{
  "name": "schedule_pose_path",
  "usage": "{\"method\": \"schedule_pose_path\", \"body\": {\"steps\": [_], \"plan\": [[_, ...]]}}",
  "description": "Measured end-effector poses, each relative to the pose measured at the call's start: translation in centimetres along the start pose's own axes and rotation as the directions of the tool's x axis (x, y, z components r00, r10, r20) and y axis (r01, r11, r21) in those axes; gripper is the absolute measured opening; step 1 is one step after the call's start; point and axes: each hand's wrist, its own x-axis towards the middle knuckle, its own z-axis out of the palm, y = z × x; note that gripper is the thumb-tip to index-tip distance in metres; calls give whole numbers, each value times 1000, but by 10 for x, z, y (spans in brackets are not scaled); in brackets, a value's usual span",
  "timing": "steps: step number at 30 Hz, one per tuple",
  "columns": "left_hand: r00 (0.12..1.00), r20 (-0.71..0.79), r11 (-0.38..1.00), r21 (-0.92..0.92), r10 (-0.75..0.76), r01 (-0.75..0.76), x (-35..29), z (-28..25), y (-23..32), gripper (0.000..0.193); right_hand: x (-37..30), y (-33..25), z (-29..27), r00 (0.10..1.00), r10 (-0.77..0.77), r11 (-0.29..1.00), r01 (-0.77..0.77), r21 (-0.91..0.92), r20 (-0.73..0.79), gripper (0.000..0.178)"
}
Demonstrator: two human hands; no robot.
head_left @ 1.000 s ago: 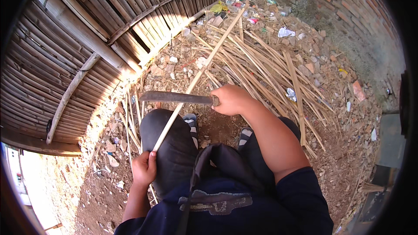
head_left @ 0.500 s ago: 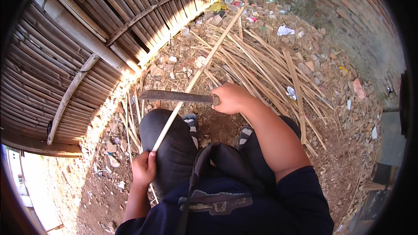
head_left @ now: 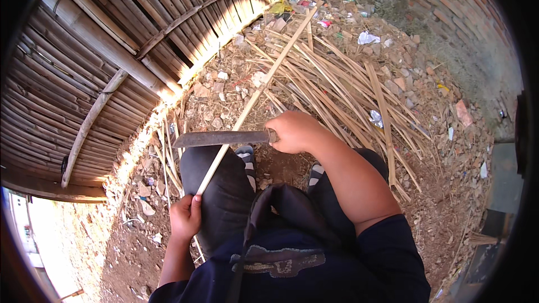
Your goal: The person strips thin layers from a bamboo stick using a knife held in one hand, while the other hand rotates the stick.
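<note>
My right hand [head_left: 293,131] is closed round the handle of a machete [head_left: 224,138]. Its long dark blade points left and lies across a pale bamboo strip [head_left: 251,102], just above my left knee. The near end of that strip is gripped in my left hand [head_left: 186,216], with the thumb on top, beside my left thigh. From there the strip slants up and away to the right, its far end over the pile of strips. Whether the blade's edge bites into the strip cannot be made out.
A heap of split bamboo strips [head_left: 337,90] covers the ground ahead. A few thin strips [head_left: 168,154] lie left of my knee. A bamboo-slat wall [head_left: 84,106] stands at the left, a brick wall [head_left: 443,5] at the far right. Rubble and litter, including a white scrap [head_left: 368,38], are scattered around.
The machete and my right hand have come nearer to me along the strip, shifting slightly left. My left hand and the strip have stayed nearly in place.
</note>
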Motion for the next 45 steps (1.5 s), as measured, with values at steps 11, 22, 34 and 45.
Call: {"method": "schedule_pose_path", "body": {"steps": [11, 22, 34, 45], "plan": [[1000, 5, 1000, -14, -20, 20, 2, -2, 7, 47, 4, 19, -6, 989, 146, 985, -143, 99, -33, 30], [1000, -7, 999, -34, -1, 1, 1, 1, -1, 47, 9, 31, 1, 997, 58, 997, -55, 55, -50, 31], [1000, -2, 999, -18, -29, 29, 0, -2, 3, 47, -3, -12, -4, 998, 34, 999, -33, -12, 49, 33], [1000, 3, 999, -33, -17, 17, 1, -2, 4, 47, 5, 17, -3, 989, 145, 986, -143, 86, -25, 31]]}}
